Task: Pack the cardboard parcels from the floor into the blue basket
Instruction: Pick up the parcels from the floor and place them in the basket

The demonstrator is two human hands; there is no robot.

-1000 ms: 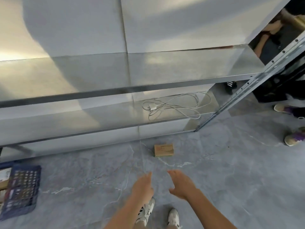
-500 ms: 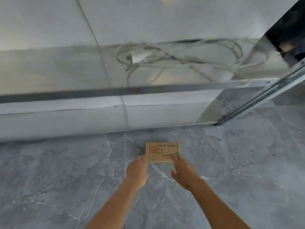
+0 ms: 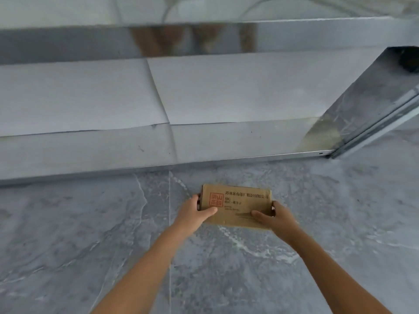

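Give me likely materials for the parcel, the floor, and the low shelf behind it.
Parcel: brown corrugated cardboard, matte, with a red stamp and dark print; both hands grip its ends. Floor: probably polished stone or marble-look tile, grey with white veins and a straight joint line. Shelf: sheet metal, likely steel, shiny, with blurred reflections.

Both arms reach forward, left hand (image 3: 193,211) and right hand (image 3: 277,217) curled, thumbs inward.

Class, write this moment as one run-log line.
phase: grasp | left hand: on parcel left end | right hand: on right end | parcel: on floor | basket: unseen
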